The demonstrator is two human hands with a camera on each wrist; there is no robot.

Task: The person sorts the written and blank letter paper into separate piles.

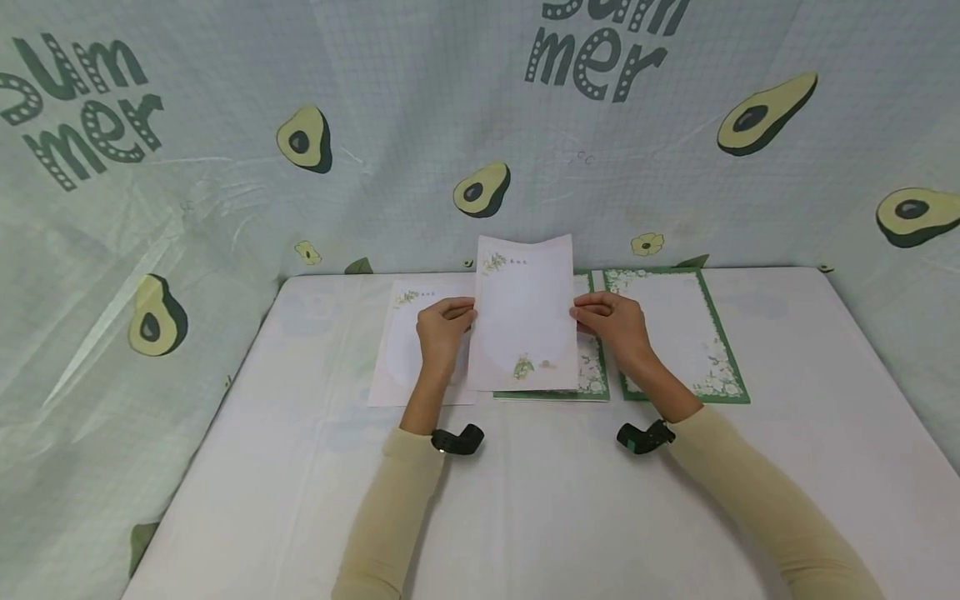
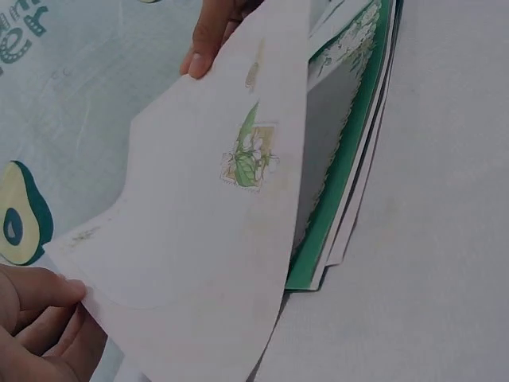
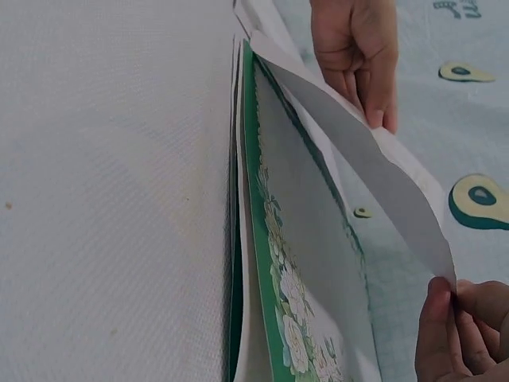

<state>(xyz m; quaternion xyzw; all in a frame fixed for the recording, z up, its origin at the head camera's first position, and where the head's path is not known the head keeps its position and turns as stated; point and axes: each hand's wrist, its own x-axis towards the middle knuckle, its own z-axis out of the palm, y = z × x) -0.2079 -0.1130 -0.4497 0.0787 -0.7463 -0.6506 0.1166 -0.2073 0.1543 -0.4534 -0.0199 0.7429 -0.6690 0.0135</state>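
A pale pink sheet of paper with small printed flowers is held up by its two side edges. My left hand pinches its left edge between thumb and fingers, and my right hand pinches the right edge. In the left wrist view the lifted sheet bows between the hands. Beneath it lies a stack of green-bordered sheets, partly hidden. The right wrist view shows white flowers along the border of the stack's top sheet, with the raised sheet slanting above it.
Another pale pink sheet lies on the left, partly behind the left hand. To the right is a separate green-bordered sheet. The white-covered table meets an avocado-print curtain behind. Black wrist cameras sit on both wrists.
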